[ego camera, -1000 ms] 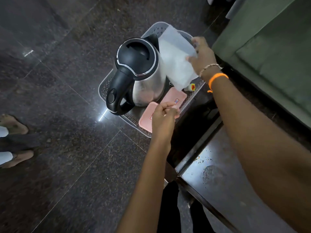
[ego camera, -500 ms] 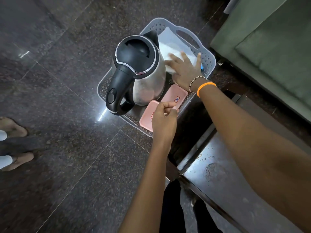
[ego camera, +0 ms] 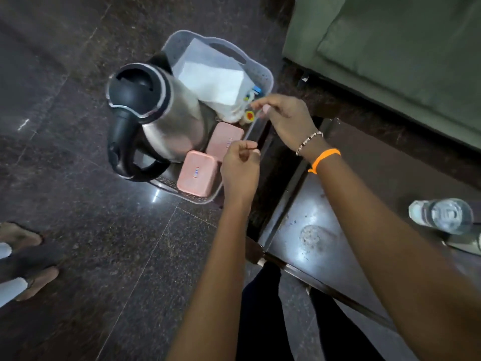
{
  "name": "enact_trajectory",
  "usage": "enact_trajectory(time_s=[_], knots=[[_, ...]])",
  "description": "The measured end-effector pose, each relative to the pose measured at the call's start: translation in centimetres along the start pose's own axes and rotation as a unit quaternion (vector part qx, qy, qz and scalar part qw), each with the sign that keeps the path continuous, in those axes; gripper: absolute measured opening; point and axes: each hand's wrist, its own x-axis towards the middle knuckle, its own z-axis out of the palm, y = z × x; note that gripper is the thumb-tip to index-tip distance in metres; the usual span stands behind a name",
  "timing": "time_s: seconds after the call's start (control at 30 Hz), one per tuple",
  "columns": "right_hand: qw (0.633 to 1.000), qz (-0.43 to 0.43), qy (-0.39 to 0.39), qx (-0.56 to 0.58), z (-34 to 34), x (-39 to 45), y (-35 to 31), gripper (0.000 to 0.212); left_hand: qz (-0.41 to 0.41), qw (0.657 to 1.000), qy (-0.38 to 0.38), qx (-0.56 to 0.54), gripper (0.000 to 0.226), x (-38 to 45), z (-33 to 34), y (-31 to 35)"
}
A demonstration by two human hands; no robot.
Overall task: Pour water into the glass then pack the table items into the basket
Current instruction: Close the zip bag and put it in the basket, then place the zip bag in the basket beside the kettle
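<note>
A grey plastic basket [ego camera: 266,74] hangs past the table's far-left corner, above the dark floor. Inside stand a steel kettle [ego camera: 169,121] with a black lid and handle, a white bag [ego camera: 213,79], two pink boxes [ego camera: 225,140] [ego camera: 196,173] and small coloured items [ego camera: 249,115]. My left hand [ego camera: 239,165] is curled over the basket's near rim. Just right of the small items my right hand [ego camera: 285,118] hovers at the rim, its fingers loosely bent with nothing in them. A clear vessel of water [ego camera: 442,216] stands on the table at the right.
The dark glossy table [ego camera: 325,204] fills the lower right, its edge running diagonally. A green sofa [ego camera: 390,48] stands behind it. Another person's feet [ego camera: 26,256] are on the stone floor at the far left. My legs show below the table's corner.
My right hand laid the white bag into the basket, pressed it down, then let go and drew back to the rim. My left hand stayed at the near rim.
</note>
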Motion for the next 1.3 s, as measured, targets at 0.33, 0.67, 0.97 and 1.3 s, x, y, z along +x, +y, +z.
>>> enact_trajectory(time_s=[0.33,0.67,0.97,1.3], knots=[[0.966,0.225,0.122,0.032,-10.2,-20.5,13.0,0.026,-0.035,0.986,-0.144,0.078,0.020,-12.3,13.3,-5.3],[0.897,0.321,0.300,-0.058,-22.3,-35.0,26.3,0.025,-0.079,0.914,-0.318,0.240,0.037,-20.3,29.3,-8.8],[0.901,0.378,0.190,-0.091,-28.2,-33.5,33.9,0.105,0.039,0.871,-0.284,0.399,0.055,-20.8,37.1,-9.4],[0.928,0.323,0.151,-0.102,-29.5,-32.0,35.4,0.099,0.068,0.856,-0.277,0.431,0.049,-21.4,37.8,-10.4]])
